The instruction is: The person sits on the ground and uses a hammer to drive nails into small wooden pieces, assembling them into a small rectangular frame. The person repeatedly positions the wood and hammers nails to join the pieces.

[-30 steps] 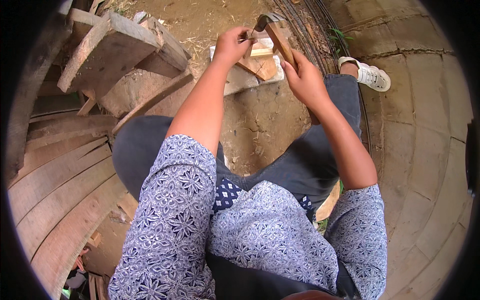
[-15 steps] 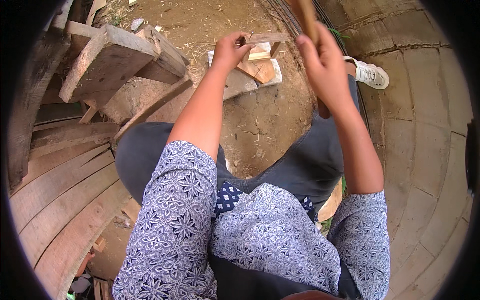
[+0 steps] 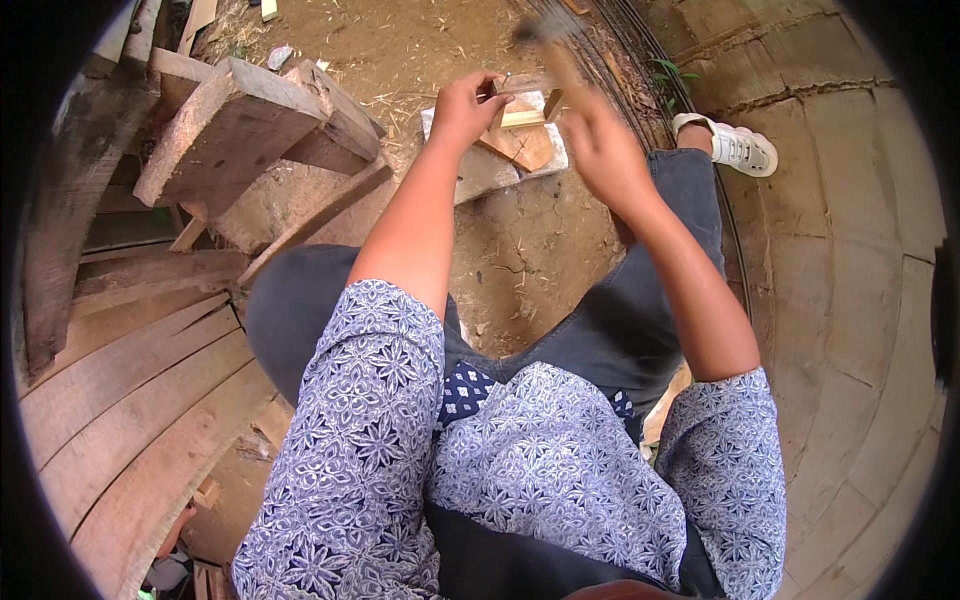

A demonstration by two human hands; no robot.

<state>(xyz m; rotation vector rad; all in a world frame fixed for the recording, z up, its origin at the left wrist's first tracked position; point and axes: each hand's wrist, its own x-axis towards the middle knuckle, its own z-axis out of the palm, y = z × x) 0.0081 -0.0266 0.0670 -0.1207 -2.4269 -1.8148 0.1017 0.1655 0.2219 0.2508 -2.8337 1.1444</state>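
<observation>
On the pale slab (image 3: 484, 180), probably there as firm backing, sits 1 wooden frame (image 3: 525, 84), which the left hand's (image 3: 467, 112) fingers grasp, seemingly for steadiness, while just right of the slab the right hand's (image 3: 607, 155) fingers clench a blurred hammer (image 3: 563, 68).

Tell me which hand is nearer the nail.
Left. The left hand is just left of the nail; the right hand is farther, to its right, gripping the hammer.

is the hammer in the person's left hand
No, the right hand grips the hammer, while the left hand is at the end of a wooden piece.
</observation>
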